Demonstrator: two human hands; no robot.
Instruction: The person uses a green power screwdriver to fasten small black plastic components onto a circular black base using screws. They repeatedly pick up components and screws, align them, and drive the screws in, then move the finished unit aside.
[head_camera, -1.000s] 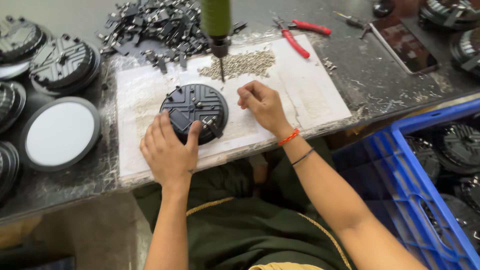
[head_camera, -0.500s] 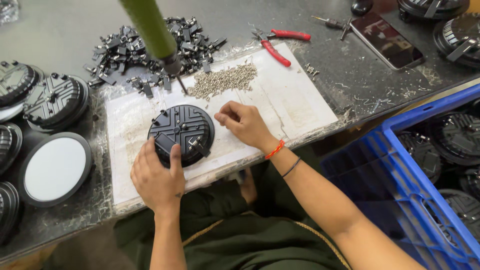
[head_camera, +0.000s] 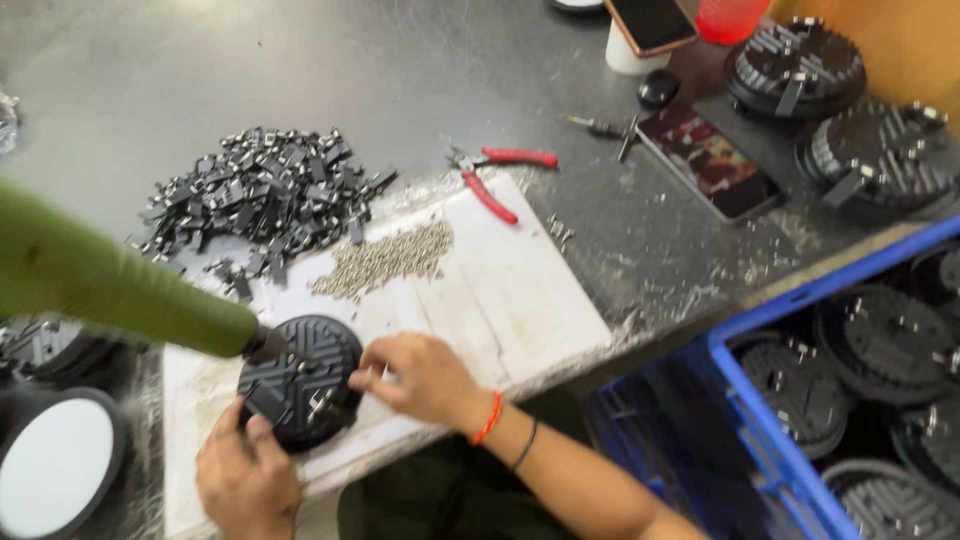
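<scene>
Black round ribbed housing (head_camera: 300, 380) sits on the white work board (head_camera: 520, 300) near the front edge of the grey bench (head_camera: 300, 60); left hand (head_camera: 245, 480) grips its near rim, fingers curled against the edge, thumb up on the rim; right hand (head_camera: 420, 378) is at the housing's right side, fingertips pinched together on something small there (can't make out what, probably a screw or clip); green power screwdriver (head_camera: 110, 285) hangs in from the left, tip touching or just above the housing's upper left.

Risks as I read them:
- driver tip looks angled, not square to the face; could cam out and skid across the ribs toward the left thumb
- right fingertips sit close to the work area; if the housing spins under torque they get caught
- left hand's hold is on the rim only; housing could rotate on the smooth board
- pile of small silver screws (head_camera: 385, 258) lies loose on the board just behind; a knock scatters them toward the heap of black clips (head_camera: 260, 190) or off the edge
- red-handled pliers (head_camera: 495, 175) lie half on the board's corner; easy to snag

Blue crate (head_camera: 800, 400) of finished housings stands right, well apart.
</scene>
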